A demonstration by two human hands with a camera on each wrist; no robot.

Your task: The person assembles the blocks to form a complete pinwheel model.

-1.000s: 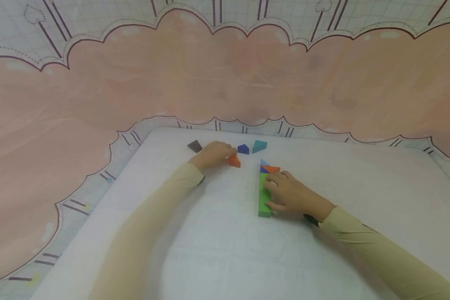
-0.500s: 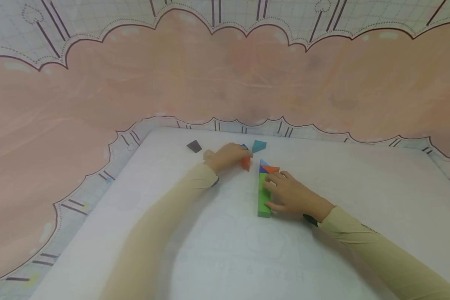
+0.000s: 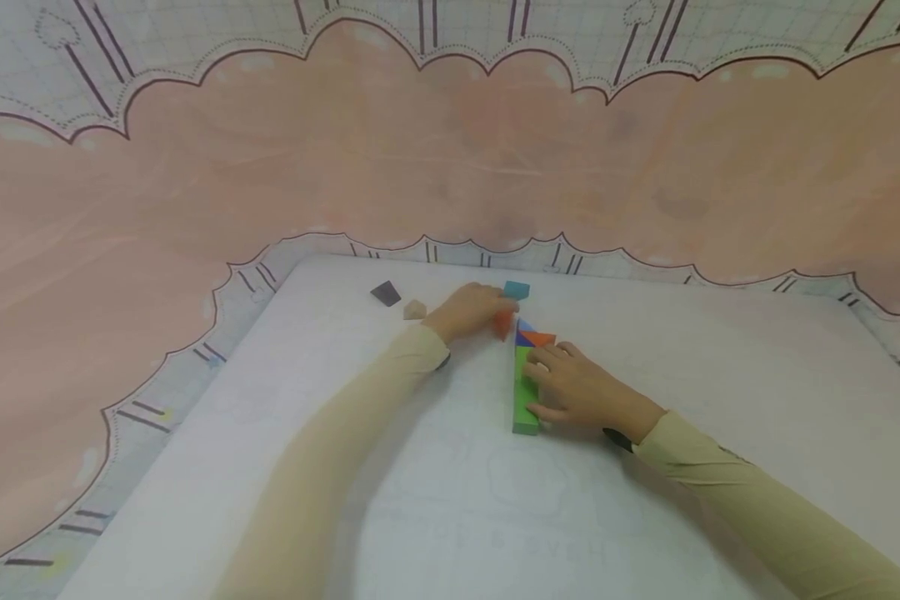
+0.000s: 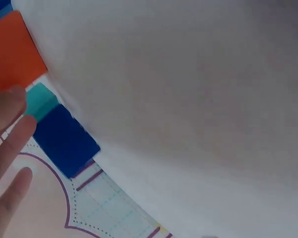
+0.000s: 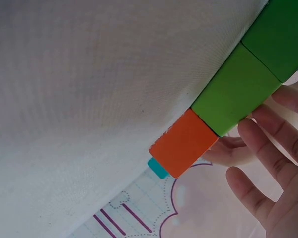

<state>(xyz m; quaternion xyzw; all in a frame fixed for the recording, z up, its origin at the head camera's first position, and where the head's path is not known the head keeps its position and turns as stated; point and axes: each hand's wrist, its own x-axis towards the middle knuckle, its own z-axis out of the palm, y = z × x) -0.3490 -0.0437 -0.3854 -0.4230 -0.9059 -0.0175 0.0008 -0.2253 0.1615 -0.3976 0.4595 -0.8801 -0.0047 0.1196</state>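
Note:
In the head view my left hand point(image 3: 468, 312) pinches an orange angular block point(image 3: 502, 322) at the back of the white table. The left wrist view shows that orange block point(image 4: 17, 52) at the fingertips, with a teal block point(image 4: 41, 101) and a dark blue block point(image 4: 64, 141) close by. My right hand point(image 3: 581, 383) rests against the long green row point(image 3: 526, 408) with fingers extended. Its fingertips touch the light green block point(image 5: 236, 89) in the right wrist view. At the row's far end sit an orange triangle point(image 3: 542, 338) and small blue pieces point(image 3: 523, 339).
A dark grey block point(image 3: 386, 292) and a wood-coloured block point(image 3: 415, 310) lie left of my left hand. A teal block point(image 3: 517, 289) stands behind it. The white table point(image 3: 682, 333) ends at a patterned cloth point(image 3: 450, 167).
My left hand has moved right with the orange block, toward the far end of the row. This uncovers the wood-coloured block and hides the dark blue one. My right hand stays on the row.

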